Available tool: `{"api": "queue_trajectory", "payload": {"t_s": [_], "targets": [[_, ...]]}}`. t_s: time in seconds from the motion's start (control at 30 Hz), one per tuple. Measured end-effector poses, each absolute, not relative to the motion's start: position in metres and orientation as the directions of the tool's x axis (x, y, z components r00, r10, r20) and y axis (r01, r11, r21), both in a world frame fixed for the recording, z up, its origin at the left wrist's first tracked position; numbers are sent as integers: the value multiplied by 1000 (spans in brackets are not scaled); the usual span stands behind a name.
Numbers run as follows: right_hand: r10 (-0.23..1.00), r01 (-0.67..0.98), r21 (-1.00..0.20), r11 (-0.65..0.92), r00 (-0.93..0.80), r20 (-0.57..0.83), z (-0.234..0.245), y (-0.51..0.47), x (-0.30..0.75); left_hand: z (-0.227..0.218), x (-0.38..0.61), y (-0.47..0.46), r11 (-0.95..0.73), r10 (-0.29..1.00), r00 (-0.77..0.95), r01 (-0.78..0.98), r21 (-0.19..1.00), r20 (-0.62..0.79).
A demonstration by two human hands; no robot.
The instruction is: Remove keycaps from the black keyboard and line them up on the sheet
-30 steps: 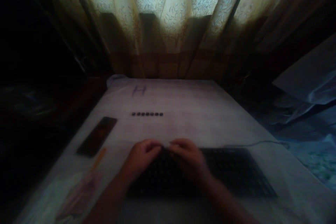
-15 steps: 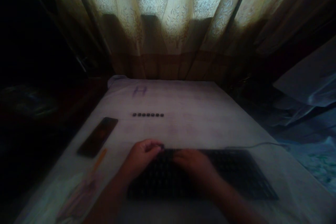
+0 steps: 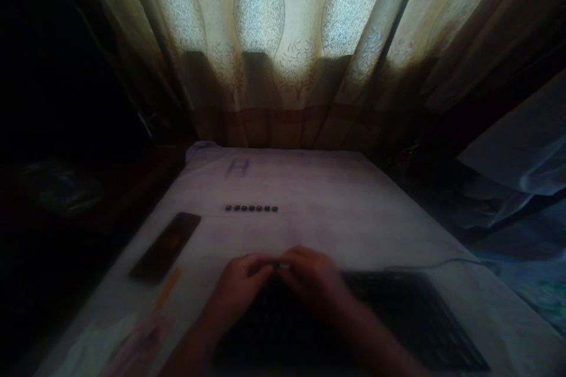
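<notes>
A black keyboard (image 3: 411, 312) lies along the near part of the cloth-covered table, partly hidden under both forearms. Over its upper left edge, my left hand (image 3: 245, 280) pinches a small dark keycap (image 3: 277, 266) between thumb and forefinger. My right hand (image 3: 312, 274) meets it there, its fingers closed on the same small piece. Dim light and blur hide the exact finger contact. Farther back, several small dark keycaps (image 3: 252, 208) stand in a straight row on the cloth.
A dark phone (image 3: 167, 247) lies on the left, with an orange stick-like tool (image 3: 167, 290) and a crumpled pinkish plastic bag (image 3: 141, 341) nearer me. The keyboard's cable (image 3: 435, 264) runs off to the right. A patterned curtain (image 3: 300, 82) hangs behind the white tablecloth (image 3: 327, 188).
My right hand has lifted off the keyboard keys and moved left to meet my left hand at the keycap. The whole view has shifted, so the table appears lower.
</notes>
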State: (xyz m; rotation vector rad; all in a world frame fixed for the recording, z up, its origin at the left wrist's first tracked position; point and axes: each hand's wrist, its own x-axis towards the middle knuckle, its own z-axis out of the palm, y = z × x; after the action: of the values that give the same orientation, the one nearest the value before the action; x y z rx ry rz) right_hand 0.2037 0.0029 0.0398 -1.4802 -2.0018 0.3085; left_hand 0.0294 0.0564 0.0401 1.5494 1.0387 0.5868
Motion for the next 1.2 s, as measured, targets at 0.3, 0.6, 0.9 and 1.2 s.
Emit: {"api": "queue_trajectory", "payload": {"t_s": [0.3, 0.6, 0.9, 1.2], "targets": [[966, 827, -557, 76, 78, 247, 33, 82, 249, 23, -2, 86, -96, 995, 90, 583, 806, 54], [977, 858, -500, -114, 189, 102, 5, 133, 257, -2, -13, 97, -103, 994, 48, 631, 769, 94], [976, 877, -458, -144, 203, 82, 4, 137, 253, 1, -13, 97, -102, 995, 62, 639, 762, 82], [977, 889, -434, -148, 198, 73, 2, 138, 253, 1, -12, 96, -114, 993, 65, 648, 753, 94]]}}
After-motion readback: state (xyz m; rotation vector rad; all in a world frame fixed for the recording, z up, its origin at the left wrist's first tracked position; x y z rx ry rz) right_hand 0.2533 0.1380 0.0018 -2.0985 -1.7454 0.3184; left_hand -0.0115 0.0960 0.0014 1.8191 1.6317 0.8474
